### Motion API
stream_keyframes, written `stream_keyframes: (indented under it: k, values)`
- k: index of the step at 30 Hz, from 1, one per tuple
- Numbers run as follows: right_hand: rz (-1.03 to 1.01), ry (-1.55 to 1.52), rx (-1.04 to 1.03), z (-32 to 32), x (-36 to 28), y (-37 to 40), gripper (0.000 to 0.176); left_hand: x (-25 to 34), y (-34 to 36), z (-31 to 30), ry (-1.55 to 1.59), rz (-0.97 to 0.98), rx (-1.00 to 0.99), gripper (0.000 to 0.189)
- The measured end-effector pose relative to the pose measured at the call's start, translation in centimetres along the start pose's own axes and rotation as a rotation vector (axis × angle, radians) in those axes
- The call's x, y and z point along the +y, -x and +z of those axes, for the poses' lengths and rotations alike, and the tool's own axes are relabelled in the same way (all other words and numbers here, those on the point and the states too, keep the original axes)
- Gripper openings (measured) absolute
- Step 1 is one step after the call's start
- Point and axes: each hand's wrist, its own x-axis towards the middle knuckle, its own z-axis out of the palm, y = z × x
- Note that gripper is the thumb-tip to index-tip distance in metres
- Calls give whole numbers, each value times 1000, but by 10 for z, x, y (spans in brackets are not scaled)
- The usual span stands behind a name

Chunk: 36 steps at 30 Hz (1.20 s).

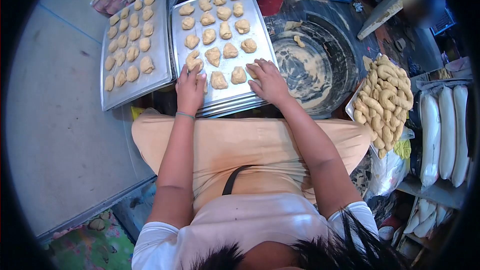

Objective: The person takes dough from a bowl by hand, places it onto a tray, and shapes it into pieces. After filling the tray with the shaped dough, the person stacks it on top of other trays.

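A metal tray [176, 35] with rows of dough pieces lies before me, on top of several stacked trays. At its near left corner is my left hand [191, 89], fingers bent over a dough piece that shows only beside the thumb. Just beyond those fingertips sits another dough piece [194, 61]. My right hand [271, 83] is at the near right edge, cupped over a dough piece [253, 70] that it mostly hides. Between the hands lie two lumps, a dough piece [218, 80] and a second dough piece [238, 75].
To the left, a second tray [162, 72] of dough pieces rests partly on a grey table [55, 120]. A large round black tub [345, 65] stands at right, dusted inside. Beyond it are a heaped tray of twisted dough [385, 97] and shelved long white packages [446, 132].
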Motion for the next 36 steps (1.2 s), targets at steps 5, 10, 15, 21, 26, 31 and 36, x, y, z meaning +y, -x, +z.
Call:
stream_keyframes:
  k: [5,10,15,21,26,31,36]
  values:
    - [0,-6,4,2,3,1,46,-6,-16,16,-60,5,-44,49]
    - [-17,7,33,4,5,1,46,-3,-18,20,-69,7,-20,52]
    - [-18,16,36,4,4,3,46,2,-11,18,15,13,-22,58]
    - [-27,15,44,4,4,2,46,-11,3,29,129,82,81,63]
    - [-39,25,54,6,6,2,45,-14,4,33,148,85,108,64]
    - [-48,21,59,7,7,2,45,-14,5,32,147,87,108,65]
    - [-51,28,66,6,6,3,45,-12,5,32,140,88,106,64]
